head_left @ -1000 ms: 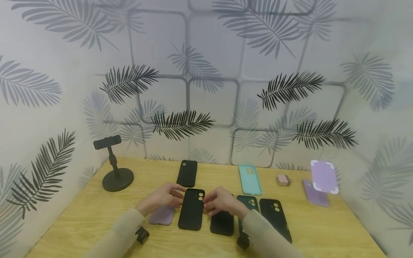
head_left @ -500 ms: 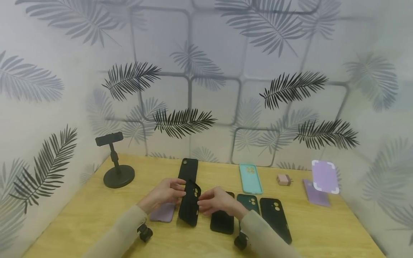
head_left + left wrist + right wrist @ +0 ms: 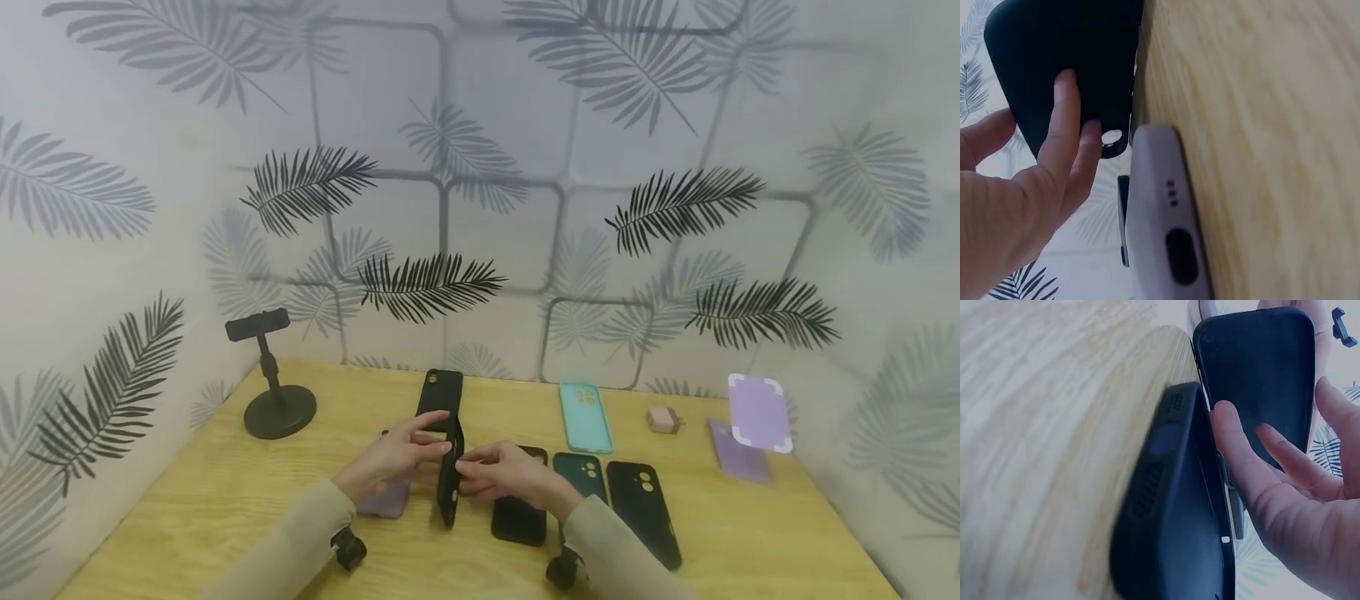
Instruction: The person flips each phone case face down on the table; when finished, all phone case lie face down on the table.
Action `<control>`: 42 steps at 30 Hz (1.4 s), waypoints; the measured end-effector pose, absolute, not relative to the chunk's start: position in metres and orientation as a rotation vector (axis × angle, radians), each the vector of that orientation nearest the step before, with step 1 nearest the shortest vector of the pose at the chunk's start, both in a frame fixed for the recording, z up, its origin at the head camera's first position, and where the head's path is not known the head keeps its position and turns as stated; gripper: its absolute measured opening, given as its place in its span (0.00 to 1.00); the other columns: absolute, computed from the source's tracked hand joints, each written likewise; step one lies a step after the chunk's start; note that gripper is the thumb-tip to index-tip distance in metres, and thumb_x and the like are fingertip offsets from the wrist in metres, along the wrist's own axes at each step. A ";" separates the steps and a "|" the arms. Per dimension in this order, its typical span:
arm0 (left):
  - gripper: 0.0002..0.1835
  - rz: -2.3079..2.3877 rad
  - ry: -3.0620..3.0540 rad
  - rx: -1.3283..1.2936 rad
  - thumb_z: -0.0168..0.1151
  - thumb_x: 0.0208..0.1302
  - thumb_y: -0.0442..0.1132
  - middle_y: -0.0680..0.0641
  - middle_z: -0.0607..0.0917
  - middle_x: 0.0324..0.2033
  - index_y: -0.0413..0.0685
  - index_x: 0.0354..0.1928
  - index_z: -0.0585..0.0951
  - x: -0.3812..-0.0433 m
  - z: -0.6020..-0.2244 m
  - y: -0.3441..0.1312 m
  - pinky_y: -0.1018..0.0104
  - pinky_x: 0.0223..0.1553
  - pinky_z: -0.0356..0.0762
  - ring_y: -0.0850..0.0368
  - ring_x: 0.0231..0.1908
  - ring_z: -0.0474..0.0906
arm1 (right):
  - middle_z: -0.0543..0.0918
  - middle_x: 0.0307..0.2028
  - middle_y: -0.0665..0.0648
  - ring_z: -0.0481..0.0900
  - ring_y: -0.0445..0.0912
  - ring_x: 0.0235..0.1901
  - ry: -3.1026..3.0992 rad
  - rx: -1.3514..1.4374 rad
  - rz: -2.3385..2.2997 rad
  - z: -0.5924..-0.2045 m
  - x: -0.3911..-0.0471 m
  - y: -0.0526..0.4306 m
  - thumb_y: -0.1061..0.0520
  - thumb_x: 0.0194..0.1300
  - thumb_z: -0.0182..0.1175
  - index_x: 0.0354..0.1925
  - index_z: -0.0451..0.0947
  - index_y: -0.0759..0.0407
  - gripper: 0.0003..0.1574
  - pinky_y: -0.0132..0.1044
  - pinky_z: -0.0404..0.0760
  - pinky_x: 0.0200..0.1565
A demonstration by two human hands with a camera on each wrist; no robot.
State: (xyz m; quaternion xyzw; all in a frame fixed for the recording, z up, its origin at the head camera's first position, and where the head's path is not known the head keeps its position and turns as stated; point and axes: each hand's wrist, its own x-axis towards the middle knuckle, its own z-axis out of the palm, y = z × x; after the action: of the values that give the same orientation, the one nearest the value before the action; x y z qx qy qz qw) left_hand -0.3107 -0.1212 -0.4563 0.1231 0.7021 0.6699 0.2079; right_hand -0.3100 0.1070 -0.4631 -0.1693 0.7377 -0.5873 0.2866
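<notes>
Fingers of left hand (image 3: 393, 463) and right hand (image 3: 512, 477) loosely extended, unclenched, touching black case (image 3: 447, 490) between them. I see case's long edge upward; purple case (image 3: 386, 502) near left fingers, second black case (image 3: 519, 521) near right; room over table (image 3: 217, 471) farther left. Hands face each other, forearms (image 3: 288, 546) angled inward. Case stands steeper than half second ago.

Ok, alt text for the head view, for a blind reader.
A black rectangular phone case tilts steeply between a left hand and a right hand over a yellowish wooden table. Black, green and turquoise phone cases lie nearby; a black phone stand is back left.
</notes>
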 end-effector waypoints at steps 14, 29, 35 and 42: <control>0.36 1.788 1.949 0.314 0.59 0.71 0.45 0.28 0.68 0.62 0.56 0.76 0.56 -0.306 -0.456 -0.112 0.45 0.44 0.85 0.35 0.60 0.74 | 0.78 0.59 0.67 0.83 0.56 0.52 1.909 -0.486 -1.573 -0.464 -0.313 0.106 0.48 0.71 0.59 0.66 0.67 0.69 0.35 0.48 0.85 0.50; 0.40 1.661 2.033 0.345 0.68 0.60 0.30 0.27 0.63 0.67 0.42 0.73 0.61 -0.304 -0.460 -0.108 0.49 0.43 0.86 0.33 0.63 0.69 | 0.86 0.41 0.61 0.85 0.48 0.35 1.989 -0.457 -1.589 -0.464 -0.311 0.125 0.55 0.66 0.64 0.65 0.66 0.71 0.36 0.42 0.88 0.37; 0.36 1.627 2.073 0.333 0.67 0.59 0.26 0.27 0.62 0.68 0.40 0.70 0.67 -0.302 -0.455 -0.107 0.51 0.43 0.86 0.29 0.65 0.63 | 0.87 0.35 0.59 0.85 0.48 0.32 2.050 -0.419 -1.596 -0.465 -0.310 0.131 0.59 0.63 0.67 0.67 0.63 0.72 0.40 0.39 0.88 0.33; 0.34 1.589 2.104 0.343 0.66 0.59 0.26 0.28 0.64 0.67 0.40 0.68 0.69 -0.303 -0.453 -0.112 0.50 0.45 0.86 0.30 0.65 0.63 | 0.87 0.33 0.62 0.87 0.49 0.29 2.069 -0.354 -1.646 -0.470 -0.307 0.132 0.65 0.59 0.69 0.68 0.57 0.69 0.45 0.43 0.88 0.32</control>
State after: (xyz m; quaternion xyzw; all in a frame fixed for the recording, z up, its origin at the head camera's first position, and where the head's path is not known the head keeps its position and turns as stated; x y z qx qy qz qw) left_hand -0.3027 -0.1123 -0.4534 0.1251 0.7683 0.5804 0.2390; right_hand -0.3069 0.1316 -0.4698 -0.1289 0.7541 -0.5997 0.2348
